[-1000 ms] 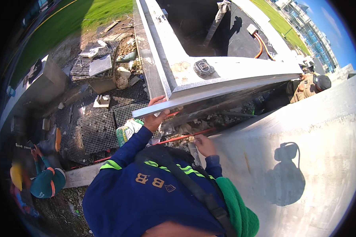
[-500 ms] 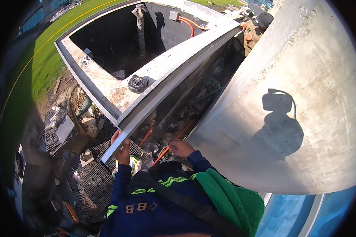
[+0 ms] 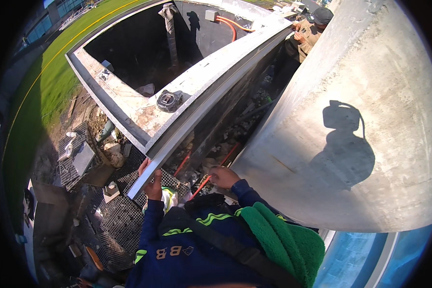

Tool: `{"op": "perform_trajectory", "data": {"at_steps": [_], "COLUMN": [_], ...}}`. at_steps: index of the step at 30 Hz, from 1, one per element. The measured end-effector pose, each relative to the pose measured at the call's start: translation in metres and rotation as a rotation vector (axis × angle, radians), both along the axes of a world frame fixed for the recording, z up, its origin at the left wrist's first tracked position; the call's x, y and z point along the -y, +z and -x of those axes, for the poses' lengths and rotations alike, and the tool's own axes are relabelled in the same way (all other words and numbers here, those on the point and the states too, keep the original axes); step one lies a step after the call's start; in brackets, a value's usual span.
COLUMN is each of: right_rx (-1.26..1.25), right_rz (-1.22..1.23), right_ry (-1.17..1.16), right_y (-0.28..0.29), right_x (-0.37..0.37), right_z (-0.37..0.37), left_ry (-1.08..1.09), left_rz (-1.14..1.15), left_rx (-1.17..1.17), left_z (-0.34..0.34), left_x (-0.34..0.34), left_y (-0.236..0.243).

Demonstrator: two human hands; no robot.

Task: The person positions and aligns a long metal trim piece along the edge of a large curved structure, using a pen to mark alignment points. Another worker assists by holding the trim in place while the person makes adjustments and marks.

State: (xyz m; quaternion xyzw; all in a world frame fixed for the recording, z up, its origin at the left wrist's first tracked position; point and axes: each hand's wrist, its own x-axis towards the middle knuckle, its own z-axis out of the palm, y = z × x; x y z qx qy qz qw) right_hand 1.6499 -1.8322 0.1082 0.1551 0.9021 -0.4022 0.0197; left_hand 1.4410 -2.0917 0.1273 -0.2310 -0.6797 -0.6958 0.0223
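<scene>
At the lower centre my left hand [image 3: 152, 185] grips the near end of a long pale strip [image 3: 145, 176], fingers wrapped around its edge. The strip runs diagonally along the outer face of a square concrete pit's white rim [image 3: 115, 103] toward a co-worker in tan clothing and dark cap [image 3: 306, 41]. My right hand [image 3: 221, 176] is curled beside a thin orange pipe [image 3: 201, 187] in the gap below the strip; what its fingers hold, if anything, is hidden. A black tape measure [image 3: 168, 101] lies on the rim.
A large curved concrete surface [image 3: 379, 144], bearing my shadow, fills the right side. Rubble, black plastic grid panels [image 3: 120, 225] and a loose slab [image 3: 84, 156] lie lower left. A grey box with orange conduits [image 3: 211, 15] is on the pit wall. Grass [image 3: 57, 67] lies beyond.
My view has swung, so the strip now runs more steeply and the curved concrete fills more of the right. My left hand stays on the strip; in the last half second little has moved.
</scene>
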Motion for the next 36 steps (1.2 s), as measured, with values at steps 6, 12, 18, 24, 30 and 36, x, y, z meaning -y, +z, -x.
{"op": "perform_trajectory", "data": {"at_steps": [6,12,18,24,30,36], "right_rx": [-0.013,-0.026,0.035,0.071,0.044,0.045], "right_rz": [-0.019,-0.004,0.003,-0.028,-0.030,-0.006], "right_ry": [0.016,0.014,0.002,0.006,-0.003,-0.001], "right_y": [-0.005,-0.001,0.005,0.001,-0.006,-0.006], "right_x": [-0.001,0.000,0.001,0.000,0.000,0.001], "right_z": [0.002,0.001,0.000,0.001,0.001,0.001], "left_ry": [-0.011,-0.021,-0.035,-0.006,-0.022,-0.025], "left_rz": [0.002,0.015,0.005,0.040,0.049,0.030], "left_rx": [-0.031,-0.029,-0.021,-0.096,-0.067,-0.089], "left_z": [0.000,0.001,0.001,0.005,0.004,0.005], "left_x": [0.001,0.002,0.002,0.003,0.004,0.005], "left_y": [0.002,0.002,0.001,-0.002,0.000,0.001]}}
